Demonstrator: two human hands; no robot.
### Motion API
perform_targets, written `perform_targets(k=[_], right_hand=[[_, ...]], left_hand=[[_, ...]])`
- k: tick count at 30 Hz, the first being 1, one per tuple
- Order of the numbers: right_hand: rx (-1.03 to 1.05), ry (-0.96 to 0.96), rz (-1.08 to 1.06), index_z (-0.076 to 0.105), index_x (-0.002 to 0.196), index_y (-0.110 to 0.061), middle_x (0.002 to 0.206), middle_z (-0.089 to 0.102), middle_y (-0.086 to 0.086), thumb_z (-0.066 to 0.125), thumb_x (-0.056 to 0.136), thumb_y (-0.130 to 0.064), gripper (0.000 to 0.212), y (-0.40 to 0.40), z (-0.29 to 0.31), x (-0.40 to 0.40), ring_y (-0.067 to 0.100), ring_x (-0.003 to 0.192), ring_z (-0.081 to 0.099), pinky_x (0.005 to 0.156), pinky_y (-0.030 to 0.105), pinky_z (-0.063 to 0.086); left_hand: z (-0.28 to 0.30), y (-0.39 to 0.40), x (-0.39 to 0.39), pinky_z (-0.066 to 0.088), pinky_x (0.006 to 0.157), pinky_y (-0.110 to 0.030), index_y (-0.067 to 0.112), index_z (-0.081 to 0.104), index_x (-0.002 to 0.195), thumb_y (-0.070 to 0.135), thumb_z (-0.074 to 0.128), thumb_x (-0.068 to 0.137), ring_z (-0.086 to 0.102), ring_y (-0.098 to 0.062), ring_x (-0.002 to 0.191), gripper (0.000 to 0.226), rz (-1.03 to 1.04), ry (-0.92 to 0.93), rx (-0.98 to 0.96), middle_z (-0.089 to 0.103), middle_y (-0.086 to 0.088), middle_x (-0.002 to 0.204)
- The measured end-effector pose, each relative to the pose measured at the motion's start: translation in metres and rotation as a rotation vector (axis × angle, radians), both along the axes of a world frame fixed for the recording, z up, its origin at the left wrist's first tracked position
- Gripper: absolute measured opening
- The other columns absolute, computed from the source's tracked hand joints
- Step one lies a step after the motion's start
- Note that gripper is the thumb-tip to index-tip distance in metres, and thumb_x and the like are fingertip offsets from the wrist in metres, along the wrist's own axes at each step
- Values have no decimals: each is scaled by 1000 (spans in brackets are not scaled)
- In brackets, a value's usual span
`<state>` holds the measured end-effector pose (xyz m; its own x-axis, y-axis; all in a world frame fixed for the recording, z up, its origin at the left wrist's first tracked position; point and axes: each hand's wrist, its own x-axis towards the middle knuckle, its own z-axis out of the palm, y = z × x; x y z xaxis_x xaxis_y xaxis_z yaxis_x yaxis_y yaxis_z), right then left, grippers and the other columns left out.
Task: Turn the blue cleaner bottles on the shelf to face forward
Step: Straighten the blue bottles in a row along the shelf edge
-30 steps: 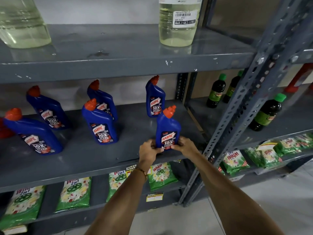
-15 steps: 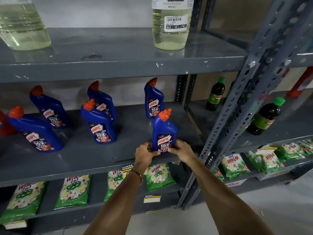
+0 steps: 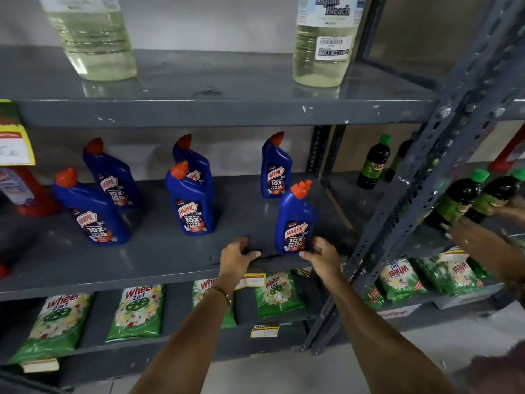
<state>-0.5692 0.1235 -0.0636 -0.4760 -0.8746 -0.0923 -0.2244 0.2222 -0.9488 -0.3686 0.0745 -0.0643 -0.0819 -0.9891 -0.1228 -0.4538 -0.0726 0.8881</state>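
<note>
blue cleaner bottle [image 3: 297, 220] stands near the front edge of the grey shelf [image 3: 159, 260], label forward, between two hands.

right hand [image 3: 322, 255] touches its lower right side, fingers loosely curled; left hand [image 3: 237, 255] rests apart on the shelf, fingers curled, holding nothing. the label reads "harpic 10x total clean". five more blue bottles [image 3: 191, 203] stand behind and left; green "wheel 2in1" packs [image 3: 277, 294] lie below.
</note>
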Motion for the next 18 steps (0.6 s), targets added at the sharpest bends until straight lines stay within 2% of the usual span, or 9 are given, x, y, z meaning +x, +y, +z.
perform_targets(k=[3, 6, 9, 12, 15, 18], right_hand=[[-45, 41, -121, 59, 112, 4, 102, 62, 9, 68, 75, 4, 38, 8, -1, 21, 18, 93, 56, 79, 29, 42], [-84, 20, -283, 61, 103, 6, 99, 64, 14, 67, 76, 2, 28, 12, -4, 54, 22, 91, 57, 78, 31, 42], [-110, -11, -380, 63, 95, 0, 90, 60, 14, 69, 75, 2, 21, 13, -6, 95, 20, 85, 53, 72, 27, 38], [-87, -56, -329, 60, 107, 9, 107, 65, 23, 69, 77, 0, 33, 4, -7, 134, 30, 99, 61, 79, 29, 43], [-28, -53, -200, 57, 117, 6, 120, 62, 23, 69, 79, -9, 42, -11, -6, 169, 32, 111, 59, 93, 36, 46], [1, -42, -130, 58, 118, 2, 123, 62, 20, 70, 79, -14, 45, -31, -3, 195, 29, 113, 58, 91, 32, 46]], left_hand=[[0, -2, 29, 45, 98, -28, 3, 56, 120, 16, 74, 75, 59, -24, 113, 51, -15, 17, 7, 64, -13, 122], [2, -5, 65, 44, 104, -38, 2, 54, 124, 16, 73, 76, 57, -25, 116, 53, -39, 22, 22, 62, -15, 125], [3, -9, 101, 44, 104, -36, 3, 52, 126, 18, 72, 78, 56, -26, 117, 55, -61, 8, 22, 60, -15, 127], [4, -14, 132, 45, 101, -36, 3, 53, 125, 22, 72, 77, 57, -26, 115, 54, -54, -25, 1, 62, -15, 125], [5, -21, 159, 45, 102, -35, 3, 54, 124, 22, 72, 77, 58, -26, 115, 53, -6, -19, 4, 62, -16, 124], [5, -29, 177, 43, 101, -34, 5, 50, 128, 22, 70, 79, 56, -27, 118, 55, 33, -31, 5, 61, -16, 127]])
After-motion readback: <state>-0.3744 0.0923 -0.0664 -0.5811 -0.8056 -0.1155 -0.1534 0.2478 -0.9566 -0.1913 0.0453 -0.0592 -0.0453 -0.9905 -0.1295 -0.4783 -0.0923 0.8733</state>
